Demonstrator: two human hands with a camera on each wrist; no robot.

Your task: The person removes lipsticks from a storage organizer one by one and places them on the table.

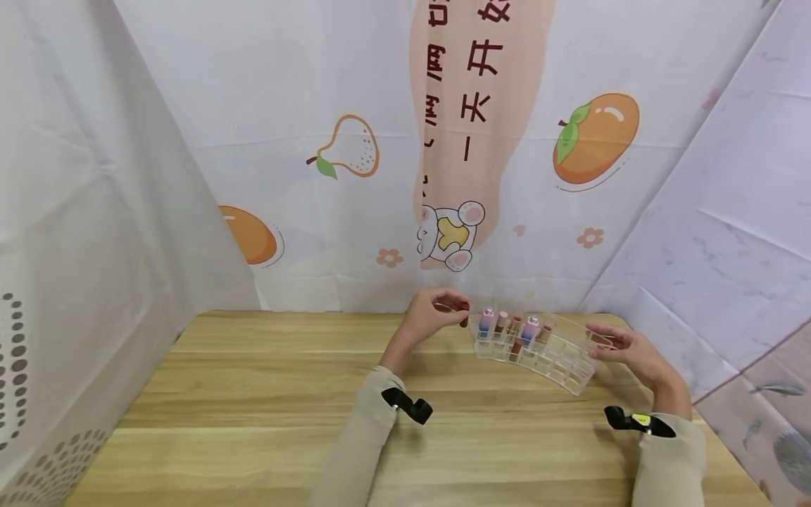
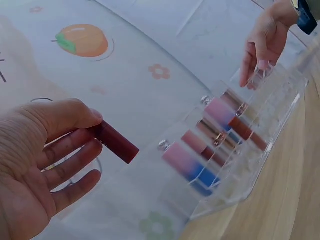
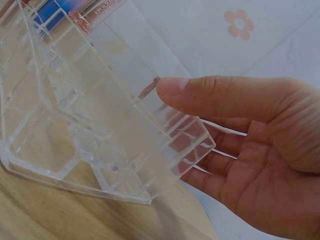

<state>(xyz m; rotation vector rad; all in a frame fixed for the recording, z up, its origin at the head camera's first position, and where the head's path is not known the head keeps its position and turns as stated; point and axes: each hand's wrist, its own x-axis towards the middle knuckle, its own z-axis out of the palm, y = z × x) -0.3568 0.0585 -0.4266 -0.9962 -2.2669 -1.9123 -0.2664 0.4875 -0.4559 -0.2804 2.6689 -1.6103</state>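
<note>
I see the left hand (image 1: 428, 317) pinching a smooth, dark-red cylinder (image 2: 118, 143) at its fingertips, beside the compartmented rack (image 1: 552, 361) (clear plastic). The right hand (image 1: 636, 353) grips the rack's end.

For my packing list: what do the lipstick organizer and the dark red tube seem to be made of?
Lipstick organizer: probably clear, glossy acrylic; the tabletop shows through its shiny walls. Dark red lipstick tube: perhaps smooth, low-shine plastic; colour looks even, without strong highlights.
</note>
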